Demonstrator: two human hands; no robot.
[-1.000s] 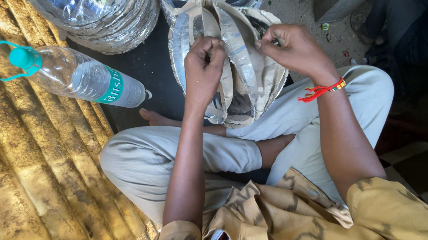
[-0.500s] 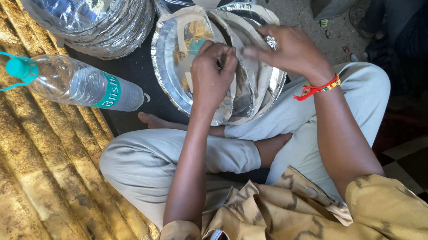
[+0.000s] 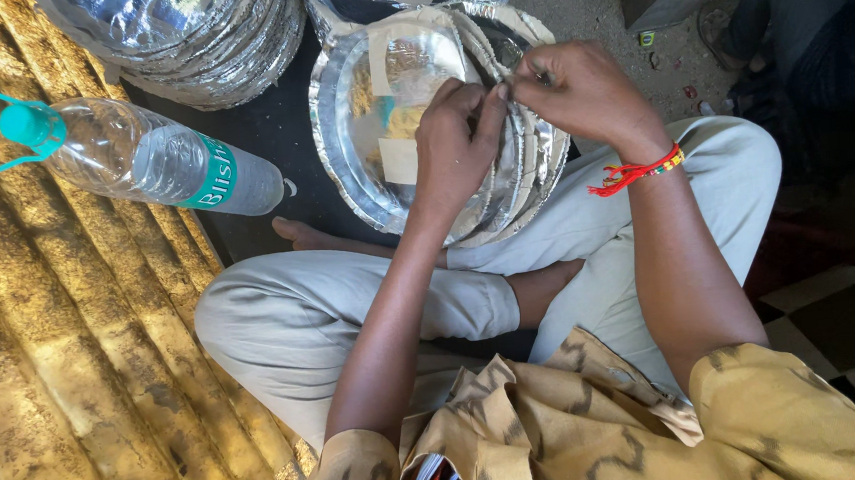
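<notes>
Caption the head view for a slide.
Both hands, left hand and right hand, pinch silver foil plates beside a water bottle.

- A clear plastic bottle (image 3: 131, 155) is lying on its side at upper left, wearing a teal cap and a teal band label (image 3: 210, 172) with white lettering.
- A small green label scrap (image 3: 646, 38) is lying on the floor at upper right.
</notes>
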